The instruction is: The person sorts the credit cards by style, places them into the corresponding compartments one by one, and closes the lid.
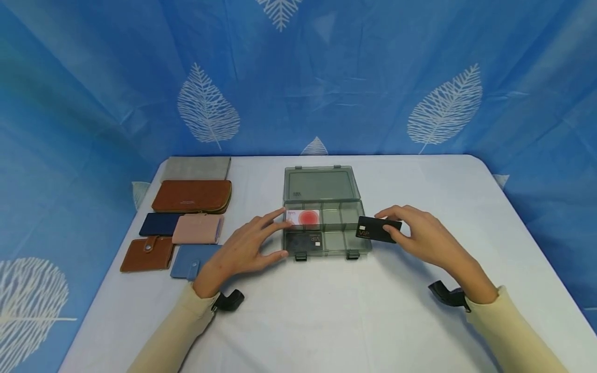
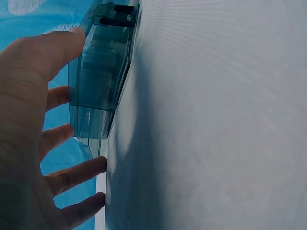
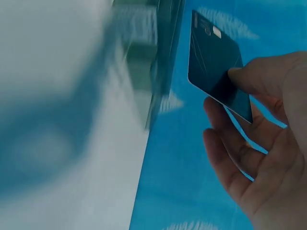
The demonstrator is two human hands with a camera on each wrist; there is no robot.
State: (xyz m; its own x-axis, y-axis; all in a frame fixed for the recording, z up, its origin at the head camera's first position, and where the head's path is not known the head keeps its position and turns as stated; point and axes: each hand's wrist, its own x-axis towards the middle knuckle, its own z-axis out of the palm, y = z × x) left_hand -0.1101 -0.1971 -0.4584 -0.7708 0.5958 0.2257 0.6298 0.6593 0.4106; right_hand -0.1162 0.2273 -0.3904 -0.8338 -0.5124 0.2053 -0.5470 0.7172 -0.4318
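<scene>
White table [image 1: 382, 321] backed by blue leaf-print curtain [image 1: 373, 77].

Left hand [image 1: 242, 247] spread flat with straight fingers; right hand [image 1: 422, 235] in a pinching grip.

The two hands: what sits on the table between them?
In the head view, an open clear box lies between the left hand and the right hand. It holds a white-and-red card and a black card. The right hand holds another black card.
</scene>
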